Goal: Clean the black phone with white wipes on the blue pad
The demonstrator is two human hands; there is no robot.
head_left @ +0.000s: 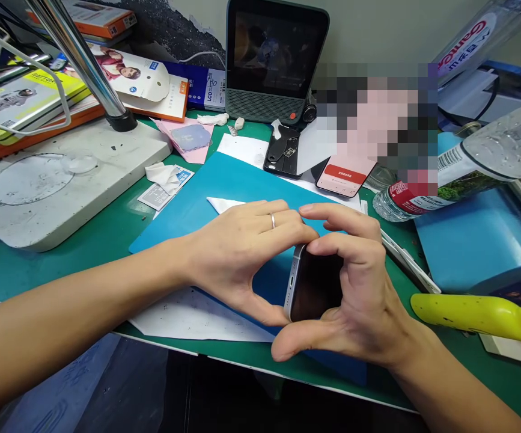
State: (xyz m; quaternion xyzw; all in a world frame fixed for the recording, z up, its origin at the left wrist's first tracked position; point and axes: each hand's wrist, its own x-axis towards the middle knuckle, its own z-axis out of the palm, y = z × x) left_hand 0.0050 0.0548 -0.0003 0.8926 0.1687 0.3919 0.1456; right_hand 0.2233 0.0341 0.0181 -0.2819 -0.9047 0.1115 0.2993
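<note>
phone (313,287) stands on edge, clasped between left hand (233,252) and right hand (354,288).

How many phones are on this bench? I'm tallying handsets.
3: one phone held in both hands, a black one lying below the speaker screen, one with a red screen beside it. Others may be hidden.

A dark-screened phone (312,288) with a silver frame stands tilted on its edge above the blue mat (242,180), its port end facing left, screen toward the camera.
</note>
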